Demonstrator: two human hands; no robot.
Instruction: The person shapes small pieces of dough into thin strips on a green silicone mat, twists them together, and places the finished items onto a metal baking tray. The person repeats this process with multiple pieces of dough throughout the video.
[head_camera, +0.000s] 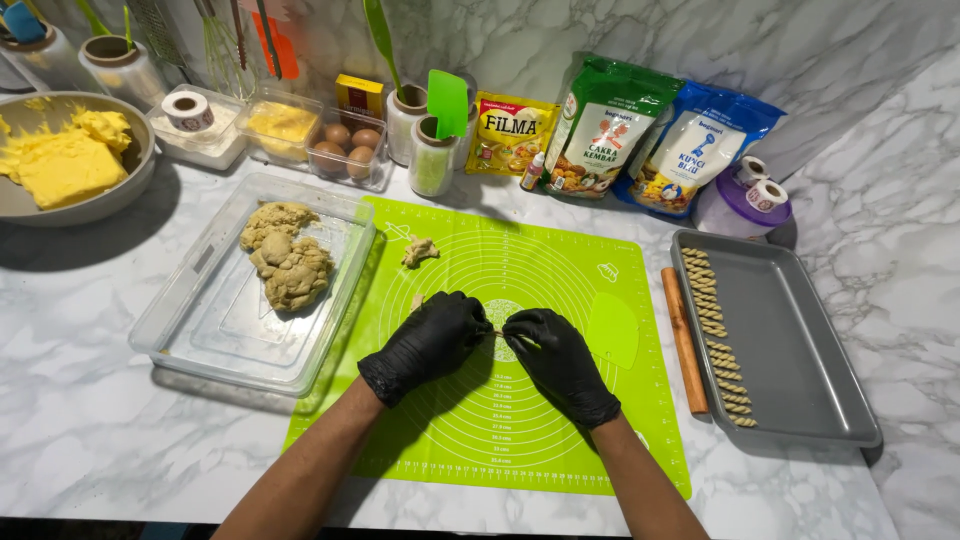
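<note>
A thin strand of dough (497, 333) sits pinched between the fingertips of both black-gloved hands at the middle of the green silicone baking mat (560, 420); only a sliver of it shows between the gloves. The left hand (432, 340) is curled narrow, fingers bunched on the strand's left end, and the right hand (553, 352) is closed the same way on its right end, both low over the mat. Toward the mat's far left corner lies a small loose lump of dough (420, 251), and on the mat's right part rests a light green scraper (612, 330). Just off the mat's right edge a wooden rolling pin (684, 340) lies on the marble tabletop (90, 400), and beyond it a grey baking tray (800, 350) holds a row of ridged dough sticks (715, 335) along its left side. Left of the mat, touching its edge, a clear plastic container (215, 330) holds a big mass of dough (288, 256). Behind the mat stand flour bags (640, 130), a tub of eggs (345, 148) and a bowl of yellow butter (65, 160).
</note>
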